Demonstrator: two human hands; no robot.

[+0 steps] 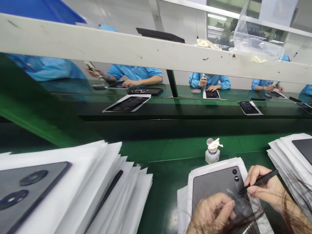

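Observation:
A grey tablet back cover [212, 185] with two round camera holes lies on white foam sheets [191, 195] at the lower right. In my right hand [264, 183] is a slim black pen-shaped tool [264, 178], its tip at the cover's right side below the camera holes. My left hand [214, 211] is over the lower part of the cover, thumb and forefinger pinched on a thin clear film [240, 203]. The film spreads toward the tool's tip; its lower edge is hard to make out. Strands of hair blur part of both hands.
Tall stacks of foam-wrapped covers stand at left [80, 169] and right [287, 152]. Behind my work sits a small white dispenser bottle [212, 155] with tissue on top. A conveyor [185, 110] carries dark panels; beyond it co-workers in blue [136, 73] sit. A white beam [146, 45] crosses above.

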